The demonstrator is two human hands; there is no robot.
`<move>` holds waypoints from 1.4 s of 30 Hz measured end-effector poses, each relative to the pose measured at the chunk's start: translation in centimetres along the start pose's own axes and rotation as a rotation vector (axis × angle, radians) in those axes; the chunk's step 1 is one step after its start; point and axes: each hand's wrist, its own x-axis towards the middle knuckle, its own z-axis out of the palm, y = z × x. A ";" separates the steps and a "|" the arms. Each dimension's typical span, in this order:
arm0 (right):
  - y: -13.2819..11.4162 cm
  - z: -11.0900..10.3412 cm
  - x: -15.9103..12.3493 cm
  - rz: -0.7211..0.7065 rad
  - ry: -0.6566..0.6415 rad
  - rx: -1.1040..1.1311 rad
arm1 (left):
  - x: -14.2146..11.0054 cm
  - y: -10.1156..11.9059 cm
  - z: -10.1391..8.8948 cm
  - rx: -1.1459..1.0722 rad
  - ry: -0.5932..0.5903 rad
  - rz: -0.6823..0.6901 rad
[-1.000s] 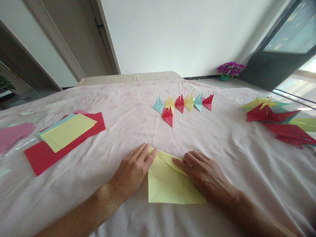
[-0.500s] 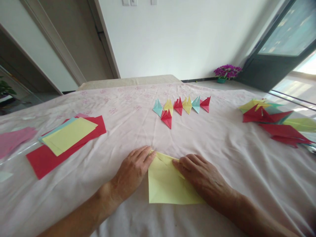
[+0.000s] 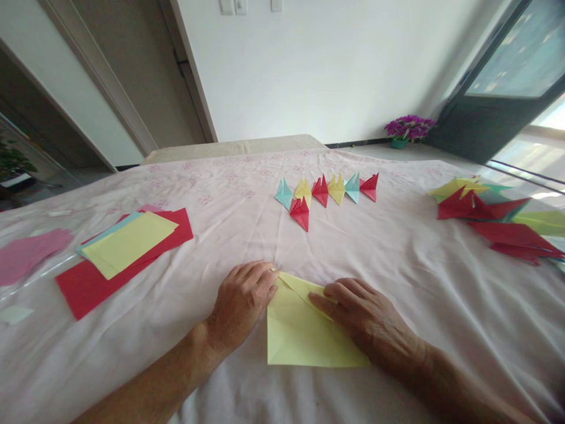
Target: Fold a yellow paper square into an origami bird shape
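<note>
Through the head view I look down on a wide table [image 3: 220, 235] covered in rumpled pale pink fabric, and I take my bearings from the pale yellow four-sided paper sheet [image 3: 304, 341] lying on its near side, between the hands. Left of the sheet and farther off is a rectangular stack of red, pale blue and yellow paper [image 3: 132, 235]; right of it, also farther off, is a loose pile of large red, yellow and green folded-paper pieces [image 3: 507, 232]. I have the left hand [image 3: 245, 297] drawn together on the sheet's far left corner, and the right hand [image 3: 368, 315] closed on its right part, fingers curled over the long slanting flap [image 3: 304, 287] at the far edge. Beyond the sheet is a row of small pointed red, yellow and pale blue paper shapes [image 3: 320, 192].

For this fold, I judge I should pin that left corner firmly, line the flap up evenly, then press from the corner rightward; the soft cloth underneath could blunt the crease, so several strokes seem wise.

The left fingertips cover the corner itself, the right hand hides the flap's right end and most of the sheet's right edge, and I cannot count the layers. The frame cuts off the pile.
</note>
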 end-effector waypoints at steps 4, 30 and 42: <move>0.0 0.1 0.0 -0.004 0.009 0.005 | 0.0 0.0 0.3 0.038 0.059 0.074; -1.4 -1.1 -0.2 -0.009 -0.082 0.005 | 1.0 3.4 -2.0 0.212 -0.171 0.096; -3.7 -0.1 2.6 0.235 -0.112 -0.262 | -0.5 4.8 1.2 0.213 -0.075 0.075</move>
